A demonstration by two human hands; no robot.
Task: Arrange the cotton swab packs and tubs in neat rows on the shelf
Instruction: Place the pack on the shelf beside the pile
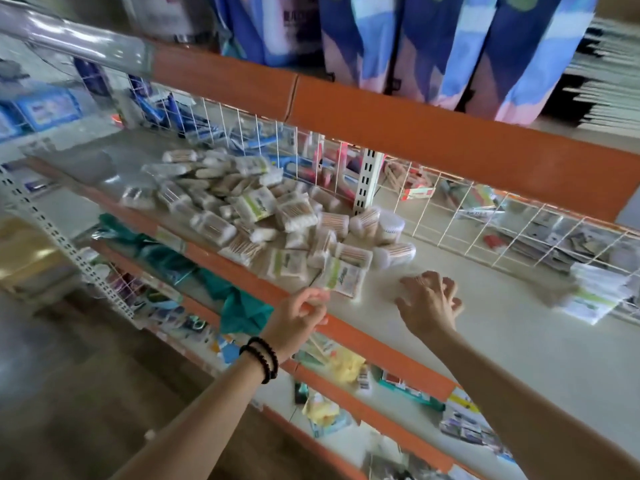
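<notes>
The whole view is smeared by motion, so print on the packaging cannot be read. On the pale shelf [485, 327], a loose heap of cotton swab packs [242, 209] lies jumbled toward the left and middle, packs overlapping at all angles with no rows among them. At the heap's right edge sit a few round tubs [391, 226], some upright and one on its side; how many is hard to tell. The nearest pack [341, 277], with a green and white label, lies at the front edge of the heap.

The left hand [298, 317] is at the shelf's orange front lip [381, 348], fingers curled with thumb and fingertips close to the corner of that pack; blur hides whether it actually pinches it. Two dark bead bracelets [261, 358] circle its wrist. The right hand [429, 303] hovers over bare shelf just right of the heap, fingers spread and slightly bent, holding nothing.

Far right, a small stack of flat packs [595, 292] leans against the white wire back grille [485, 220], partly cut off. Goods behind the grille and on the lower shelves are too blurred to name.
</notes>
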